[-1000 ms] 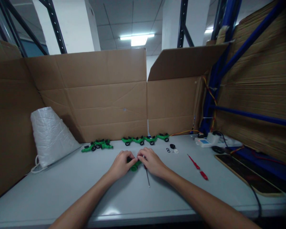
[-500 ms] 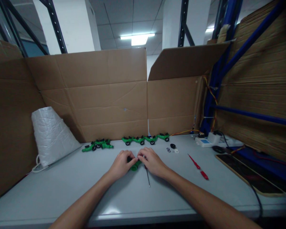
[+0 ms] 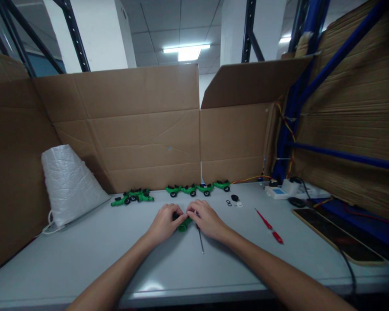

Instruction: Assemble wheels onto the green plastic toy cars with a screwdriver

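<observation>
Your left hand (image 3: 164,224) and right hand (image 3: 207,220) both close narrowly on the small green plastic fitting with a black part (image 3: 183,224), which rests on the grey table (image 3: 116,259) between them. You seem mid-assembly; the next move likely calls for the thin metal-shafted screwdriver (image 3: 200,241) lying just under your right hand.
</observation>
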A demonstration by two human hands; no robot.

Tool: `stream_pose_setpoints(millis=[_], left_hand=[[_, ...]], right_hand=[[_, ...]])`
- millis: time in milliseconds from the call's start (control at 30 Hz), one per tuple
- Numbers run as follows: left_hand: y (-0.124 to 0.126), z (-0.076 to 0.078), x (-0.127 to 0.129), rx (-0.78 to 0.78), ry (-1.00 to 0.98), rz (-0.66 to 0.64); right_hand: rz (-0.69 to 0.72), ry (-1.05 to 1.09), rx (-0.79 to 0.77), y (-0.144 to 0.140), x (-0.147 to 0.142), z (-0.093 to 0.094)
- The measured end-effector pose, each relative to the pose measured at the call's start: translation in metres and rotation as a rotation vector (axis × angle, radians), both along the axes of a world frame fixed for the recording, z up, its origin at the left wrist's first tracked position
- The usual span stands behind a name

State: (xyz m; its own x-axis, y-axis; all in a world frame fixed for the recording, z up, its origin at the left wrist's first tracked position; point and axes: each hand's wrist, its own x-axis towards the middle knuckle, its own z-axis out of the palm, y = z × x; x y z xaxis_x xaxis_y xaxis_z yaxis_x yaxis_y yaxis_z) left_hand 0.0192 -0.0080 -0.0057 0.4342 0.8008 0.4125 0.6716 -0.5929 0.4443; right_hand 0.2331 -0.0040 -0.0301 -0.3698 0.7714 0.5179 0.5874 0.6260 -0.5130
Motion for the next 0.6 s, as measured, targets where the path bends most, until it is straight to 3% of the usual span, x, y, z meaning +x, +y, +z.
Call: stream_pose_setpoints(millis=[600], left_hand=[[-0.001,0.0041,0.0022,-0.047,-0.033,-0.008]], right_hand=[[0.0,-0.005,-0.003,-0.0005,0.0002,-0.0001]])
